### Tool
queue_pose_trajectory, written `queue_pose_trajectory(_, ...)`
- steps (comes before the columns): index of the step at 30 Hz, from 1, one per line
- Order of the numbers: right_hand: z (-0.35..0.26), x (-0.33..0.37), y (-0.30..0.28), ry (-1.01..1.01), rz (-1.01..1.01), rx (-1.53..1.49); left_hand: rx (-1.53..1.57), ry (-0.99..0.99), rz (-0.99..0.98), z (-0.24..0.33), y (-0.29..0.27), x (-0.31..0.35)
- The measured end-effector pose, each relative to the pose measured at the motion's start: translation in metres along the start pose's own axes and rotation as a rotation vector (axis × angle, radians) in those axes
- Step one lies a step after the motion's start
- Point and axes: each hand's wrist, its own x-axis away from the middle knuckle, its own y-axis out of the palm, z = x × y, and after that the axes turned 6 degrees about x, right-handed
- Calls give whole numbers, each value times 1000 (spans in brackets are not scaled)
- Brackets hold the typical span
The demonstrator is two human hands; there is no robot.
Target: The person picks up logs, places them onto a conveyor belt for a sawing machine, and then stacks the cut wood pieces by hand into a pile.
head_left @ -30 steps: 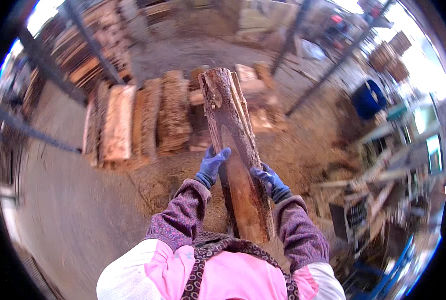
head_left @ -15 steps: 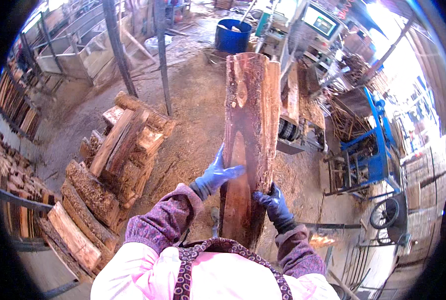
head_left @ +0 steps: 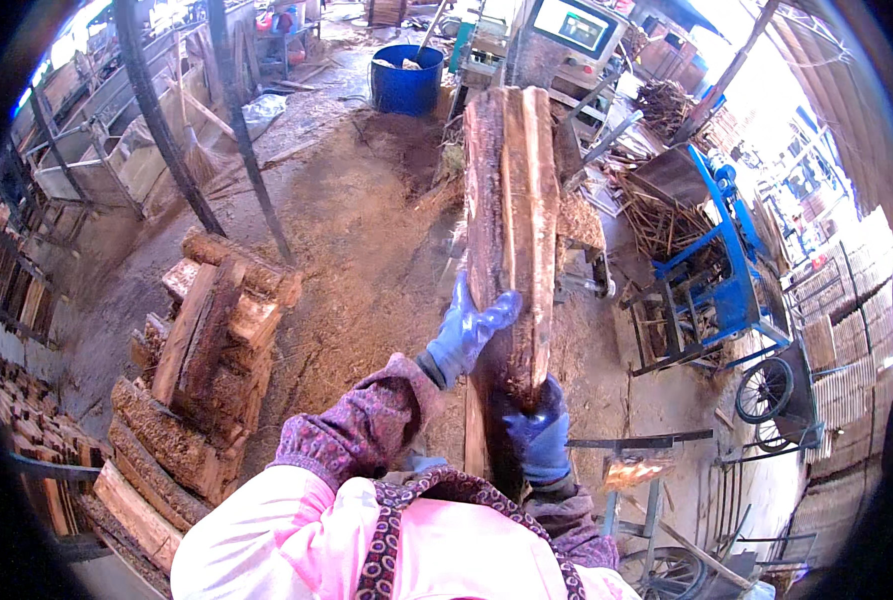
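In front of my body I hold a long rough wooden slab [head_left: 511, 230] with dark bark and a paler sawn face, its length pointing away from me. My left hand [head_left: 474, 325], in a blue glove, grips the slab's left side, thumb laid across the top. Lower down, near the close end, my right hand [head_left: 541, 432] in a matching glove is closed round the right edge. Part of the right hand's fingers is hidden by the wood and shadow.
To the left, split logs [head_left: 201, 340] lie in a pile. A blue bucket [head_left: 406, 85] stands ahead, beside a machine with a screen [head_left: 571, 30]. On the right are a blue metal frame [head_left: 731, 250] and a wheeled cart [head_left: 766, 390]. Sawdust covers the floor [head_left: 356, 200].
The slab has rolled about its length, so its broad face has turned away and the sawn edge shows more. My view has swung right. Both hands still grip it.
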Motion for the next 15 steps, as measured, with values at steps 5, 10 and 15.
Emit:
queue_pose_trajectory(5,-5,-42,-22,49,14,248,12,50,-41,-1,23,-43)
queue_pose_trajectory(10,12,-56,-16,221,98,-85,-289,75,76,8,27,-65)
queue_pose_trajectory(15,58,-54,-37,288,236,78,74,-142,-32,28,-11,-97)
